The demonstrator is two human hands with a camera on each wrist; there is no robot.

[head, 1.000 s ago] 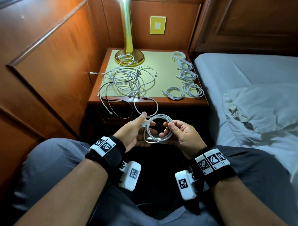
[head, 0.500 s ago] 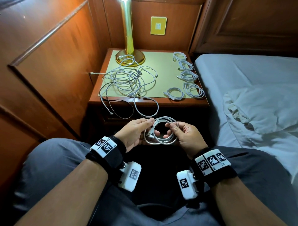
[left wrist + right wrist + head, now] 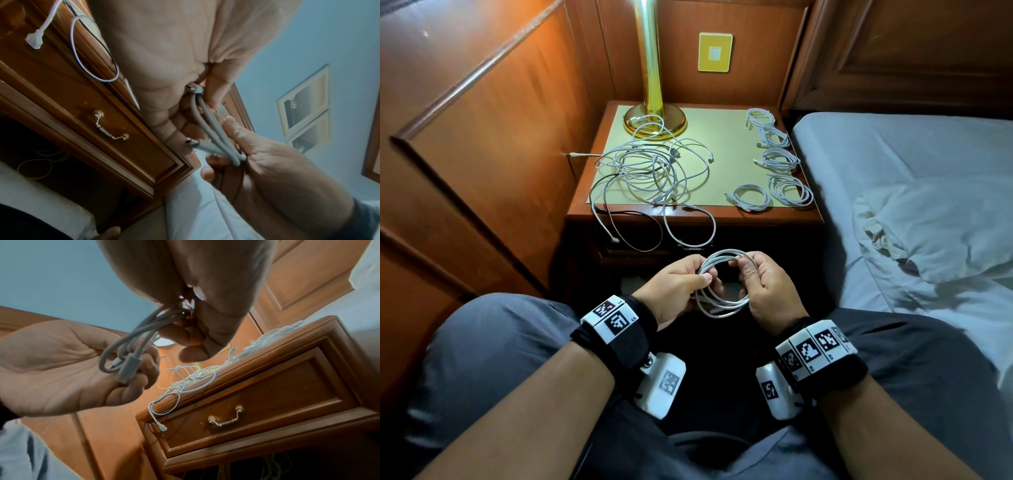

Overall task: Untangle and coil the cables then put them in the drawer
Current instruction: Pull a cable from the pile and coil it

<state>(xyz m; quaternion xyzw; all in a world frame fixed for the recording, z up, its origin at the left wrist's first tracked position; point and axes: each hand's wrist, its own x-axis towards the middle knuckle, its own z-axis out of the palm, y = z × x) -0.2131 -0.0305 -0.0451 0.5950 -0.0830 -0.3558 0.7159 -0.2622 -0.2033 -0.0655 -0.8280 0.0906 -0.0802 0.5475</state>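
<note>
A white cable wound into a coil (image 3: 722, 284) hangs between both hands over my lap. My left hand (image 3: 681, 284) pinches its left side; my right hand (image 3: 760, 284) grips its right side with curled fingers. The wrist views show the coil's strands (image 3: 213, 129) (image 3: 133, 344) and a plug (image 3: 128, 368) against the left palm. A tangle of white cables (image 3: 650, 171) lies on the nightstand (image 3: 722, 219), with loops hanging over its front edge. Several finished coils (image 3: 780, 161) sit along the nightstand's right side. The drawer (image 3: 257, 402) with a brass handle (image 3: 225, 417) is closed.
A brass lamp (image 3: 652, 85) stands at the back of the nightstand. Wood panelling (image 3: 482, 154) runs close on the left. A bed with grey sheet and a pillow (image 3: 945, 222) lies to the right. My knees flank the hands below.
The left hand went from an open, thumb-up hold to pinching the coil's left side. The right hand shifted its grip toward the coil's top right, and the coil tilted more upright.
</note>
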